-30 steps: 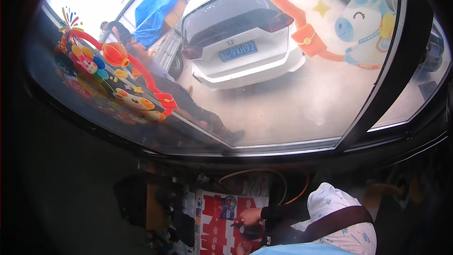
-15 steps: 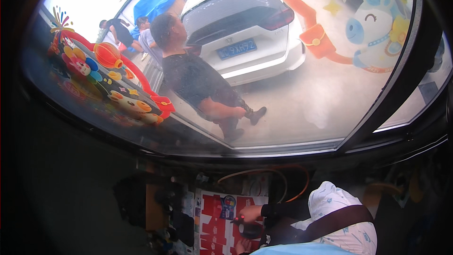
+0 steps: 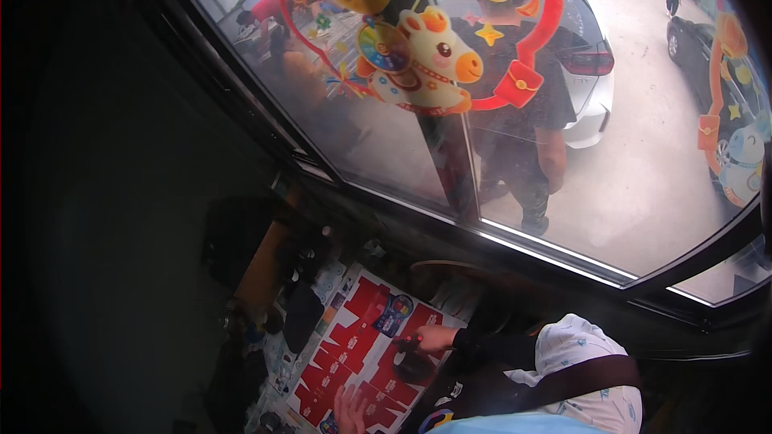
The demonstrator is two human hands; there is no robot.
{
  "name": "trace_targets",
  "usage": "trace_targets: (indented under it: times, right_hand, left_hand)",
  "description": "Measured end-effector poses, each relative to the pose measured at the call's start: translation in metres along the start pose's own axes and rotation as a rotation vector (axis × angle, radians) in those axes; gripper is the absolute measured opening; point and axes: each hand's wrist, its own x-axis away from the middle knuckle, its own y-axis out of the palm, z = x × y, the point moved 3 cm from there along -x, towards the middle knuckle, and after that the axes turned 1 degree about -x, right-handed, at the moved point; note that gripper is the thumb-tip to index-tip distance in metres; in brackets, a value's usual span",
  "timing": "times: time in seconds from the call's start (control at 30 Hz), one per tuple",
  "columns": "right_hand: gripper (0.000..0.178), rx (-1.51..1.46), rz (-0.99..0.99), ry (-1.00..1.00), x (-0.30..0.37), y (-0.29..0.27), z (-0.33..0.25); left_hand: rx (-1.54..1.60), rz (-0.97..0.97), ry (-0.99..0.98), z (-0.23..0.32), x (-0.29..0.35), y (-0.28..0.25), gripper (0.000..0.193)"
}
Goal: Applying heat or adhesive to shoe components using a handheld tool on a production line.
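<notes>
My right hand (image 3: 437, 338) comes in from the right in a dark sleeve. It is closed around a black handheld tool with red parts (image 3: 412, 365), whose exact kind I cannot make out. Under the tool lies a red-and-white printed sheet (image 3: 338, 336) showing flat box shapes. Over the near part of that sheet my left hand (image 3: 350, 410) is open, its fingers spread and nothing in them. A dark blue patch with a colourful round print (image 3: 393, 315) shows near the sheet's far edge.
A brown board (image 3: 261, 269) and dark objects (image 3: 304, 317) crowd the left of the work surface. Beyond it stands a framed window (image 3: 555, 253) with colourful stickers. A person in dark clothes (image 3: 527, 104) and a white car (image 3: 591, 100) are outside.
The view has swung, tilting the sheet and window. My left hand has moved away from the tool and opened over the sheet. The right hand still holds the tool.
</notes>
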Motion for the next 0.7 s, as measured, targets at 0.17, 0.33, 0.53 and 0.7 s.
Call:
trace_targets:
  times: [0.17,0.33,0.53,0.7]
  right_hand:
    - [0.031,0.002,-0.04,0.093,0.009,-0.022,-0.063]
    - [0.034,0.026,-0.055,0.22,-0.012,-0.019,-0.053]
    - [0.035,0.03,-0.113,0.235,-0.021,-0.009,-0.075]
    - [0.04,0.039,-0.107,0.245,-0.022,-0.004,-0.08]
  left_hand:
    - [-0.121,0.214,0.099,0.038,0.07,-0.064,0.073]
    - [-0.275,0.51,0.243,0.05,0.11,-0.084,0.076]
    - [-0.506,0.987,0.276,0.14,0.156,-0.083,0.086]
    - [-0.565,1.382,0.5,0.189,0.144,-0.058,0.077]
